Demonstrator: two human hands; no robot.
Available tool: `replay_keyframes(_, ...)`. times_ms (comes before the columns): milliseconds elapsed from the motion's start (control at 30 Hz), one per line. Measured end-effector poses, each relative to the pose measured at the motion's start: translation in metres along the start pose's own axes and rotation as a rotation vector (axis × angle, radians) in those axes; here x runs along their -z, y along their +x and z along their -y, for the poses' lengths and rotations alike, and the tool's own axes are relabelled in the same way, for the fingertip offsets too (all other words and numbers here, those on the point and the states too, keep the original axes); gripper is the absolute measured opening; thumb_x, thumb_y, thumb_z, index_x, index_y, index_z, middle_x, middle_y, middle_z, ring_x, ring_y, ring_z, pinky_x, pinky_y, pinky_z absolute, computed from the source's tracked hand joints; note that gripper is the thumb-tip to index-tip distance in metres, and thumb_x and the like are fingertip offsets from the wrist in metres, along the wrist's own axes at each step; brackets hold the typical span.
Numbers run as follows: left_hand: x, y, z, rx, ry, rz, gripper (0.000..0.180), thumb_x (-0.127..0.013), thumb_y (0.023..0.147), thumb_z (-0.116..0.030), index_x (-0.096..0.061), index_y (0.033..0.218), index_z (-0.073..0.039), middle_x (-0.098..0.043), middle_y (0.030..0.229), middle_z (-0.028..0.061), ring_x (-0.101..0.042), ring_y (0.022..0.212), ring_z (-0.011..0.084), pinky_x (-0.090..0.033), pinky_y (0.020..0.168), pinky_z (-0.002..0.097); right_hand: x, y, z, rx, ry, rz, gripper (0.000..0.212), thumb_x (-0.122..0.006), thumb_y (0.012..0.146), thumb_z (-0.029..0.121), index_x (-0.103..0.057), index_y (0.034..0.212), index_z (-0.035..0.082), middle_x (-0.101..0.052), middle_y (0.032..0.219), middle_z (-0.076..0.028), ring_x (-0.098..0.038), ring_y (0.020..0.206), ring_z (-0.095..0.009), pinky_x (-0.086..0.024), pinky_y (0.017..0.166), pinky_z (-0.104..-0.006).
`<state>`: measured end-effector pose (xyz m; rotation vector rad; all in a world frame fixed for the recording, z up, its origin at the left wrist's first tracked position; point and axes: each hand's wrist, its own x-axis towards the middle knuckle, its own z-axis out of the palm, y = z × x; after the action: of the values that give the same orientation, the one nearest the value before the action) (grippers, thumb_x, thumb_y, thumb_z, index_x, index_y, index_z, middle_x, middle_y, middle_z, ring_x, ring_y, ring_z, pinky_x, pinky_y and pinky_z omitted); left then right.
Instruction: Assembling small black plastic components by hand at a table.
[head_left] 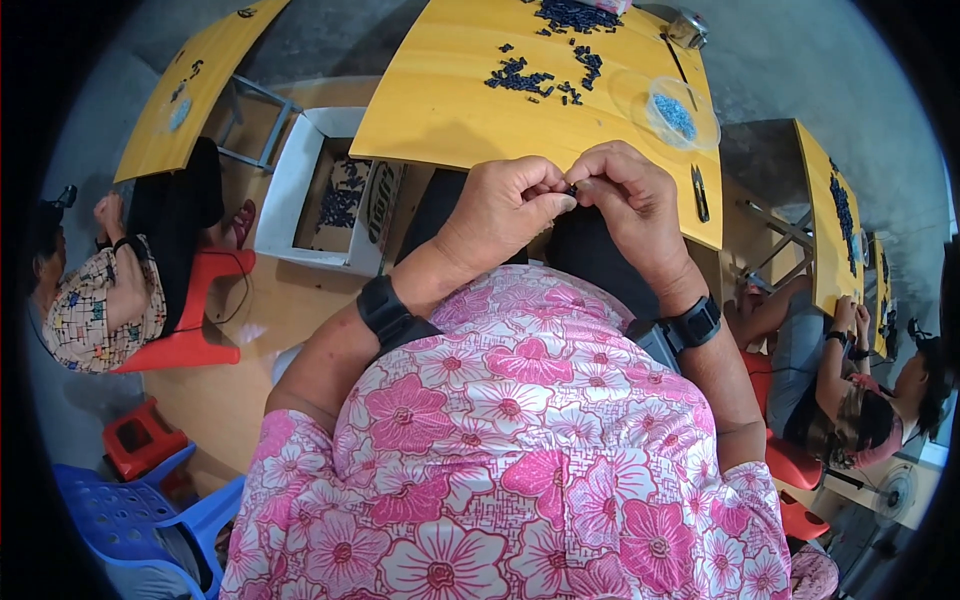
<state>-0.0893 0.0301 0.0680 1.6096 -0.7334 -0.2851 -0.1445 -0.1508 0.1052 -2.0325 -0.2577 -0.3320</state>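
My left hand (505, 210) and my right hand (632, 205) meet in front of the near edge of the yellow table (430, 110). Both are closed in a pinch, fingertips nearly touching. Between them shows a small black piece (571, 190), mostly covered by the fingers, so its exact shape is hidden. Small black cylinder-like parts (520, 78) lie scattered farther back on the tabletop, with a denser pile (575, 15) behind them. To the right of my hands, a clear plastic bowl (712, 132) holds small light-blue pieces (674, 118). Black thread snips (699, 193) rest near the table's right edge.
A thin black rod (678, 58) and a metal cup (688, 29) are at the far right corner. Left of the table, a white carton (290, 235) on the floor contains black parts. Other people sit at yellow tables on both sides. A blue chair (120, 515) stands lower left.
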Motion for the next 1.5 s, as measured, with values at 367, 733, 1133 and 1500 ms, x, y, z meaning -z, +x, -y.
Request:
replay_keyframes(367, 0.003, 0.0, -0.006, 0.046, -0.019, -0.017, 0.007, -0.065, 0.092, -0.003, -0.065, 0.093, 0.003, -0.07, 0.087, 0.0055, -0.068, 0.083, 0.0089, -0.056, 0.068, 0.0224, 0.0, 0.005, 0.001, -0.157, 0.288, 0.05, 0.014, -0.06, 0.089, -0.007, -0.071, 0.096, -0.002, -0.064, 0.091, -0.005, -0.064, 0.083, -0.013, -0.054, 0.075, -0.0272)
replay_keyframes(733, 0.008, 0.002, -0.011, -0.003, 0.016, -0.031, 0.008, -0.067, 0.09, -0.004, -0.066, 0.093, 0.004, -0.07, 0.085, 0.005, -0.065, 0.075, 0.0074, -0.055, 0.066, 0.0222, 0.004, 0.009, 0.005, -0.212, 0.349, 0.069, 0.017, -0.059, 0.091, -0.004, -0.071, 0.103, -0.001, -0.067, 0.096, -0.005, -0.065, 0.085, -0.012, -0.054, 0.078, -0.0261)
replay_keyframes(1133, 0.007, -0.003, -0.002, -0.024, -0.061, -0.042, 0.006, -0.066, 0.089, -0.001, -0.066, 0.093, 0.004, -0.071, 0.085, 0.0056, -0.064, 0.072, 0.0074, -0.054, 0.065, 0.0217, 0.0, 0.006, -0.001, -0.287, 0.439, 0.109, 0.015, -0.059, 0.094, 0.001, -0.07, 0.103, -0.001, -0.071, 0.089, -0.004, -0.065, 0.078, -0.009, -0.054, 0.076, -0.0248)
replay_keyframes(1500, 0.002, -0.004, -0.001, 0.084, -0.14, -0.044, 0.004, -0.065, 0.091, -0.001, -0.065, 0.091, 0.004, -0.072, 0.088, 0.0082, -0.069, 0.081, 0.0106, -0.056, 0.068, 0.0229, -0.007, 0.002, -0.007, -0.191, 0.332, 0.067, 0.015, -0.06, 0.091, -0.005, -0.071, 0.102, -0.002, -0.066, 0.094, -0.006, -0.065, 0.077, -0.011, -0.055, 0.074, -0.0247)
